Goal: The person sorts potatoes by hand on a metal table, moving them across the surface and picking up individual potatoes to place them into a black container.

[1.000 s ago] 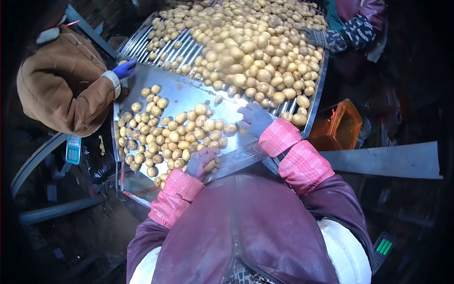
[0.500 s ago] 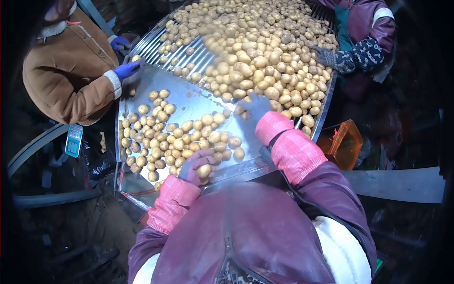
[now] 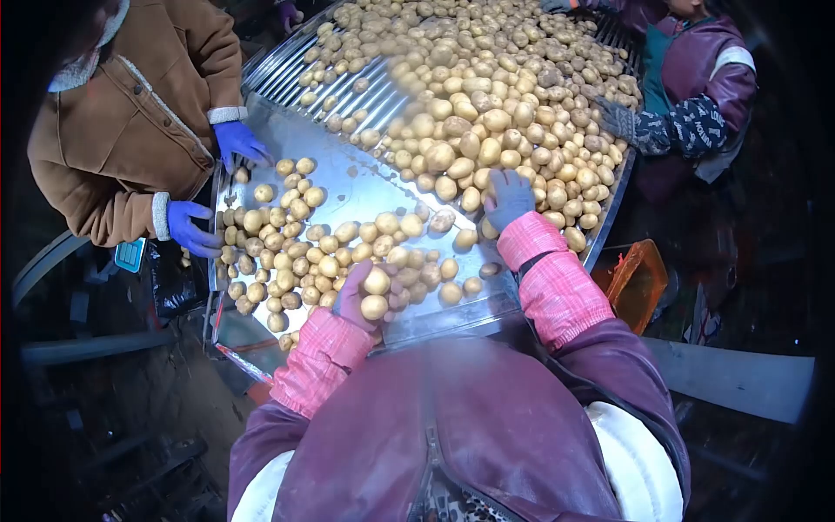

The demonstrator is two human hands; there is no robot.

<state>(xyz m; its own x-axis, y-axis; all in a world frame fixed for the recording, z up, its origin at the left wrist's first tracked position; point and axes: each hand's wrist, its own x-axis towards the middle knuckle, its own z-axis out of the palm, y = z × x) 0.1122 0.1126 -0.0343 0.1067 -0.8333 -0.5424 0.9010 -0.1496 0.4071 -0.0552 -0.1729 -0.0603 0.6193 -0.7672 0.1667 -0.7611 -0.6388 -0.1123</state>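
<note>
My left hand (image 3: pixel 352 297), in a thin glove, is curled around two potatoes (image 3: pixel 375 294) at the near edge of the metal table (image 3: pixel 426 324). More loose potatoes (image 3: pixel 329 261) lie just beyond it, spread across the sheet-metal surface. My right hand (image 3: pixel 510 200), in a grey glove, is at the near edge of the large potato pile (image 3: pixel 522 113). Its fingers bend down among the potatoes, and what lies under them is hidden. A few single potatoes rest on the metal between my two hands.
Metal rollers (image 3: pixel 365 91) show at the back left. A co-worker in a brown jacket (image 3: pixel 130 113) has blue-gloved hands (image 3: pixel 193 228) at the table's left edge. Another person's gloved hand (image 3: pixel 616 117) touches the pile at right. An orange crate (image 3: pixel 639 283) stands at lower right.
My right hand has moved right, to the pile's edge; potatoes now lie on the metal where it was. Two potatoes show at my left hand. The co-worker's blue gloves have shifted nearer the loose potatoes.
</note>
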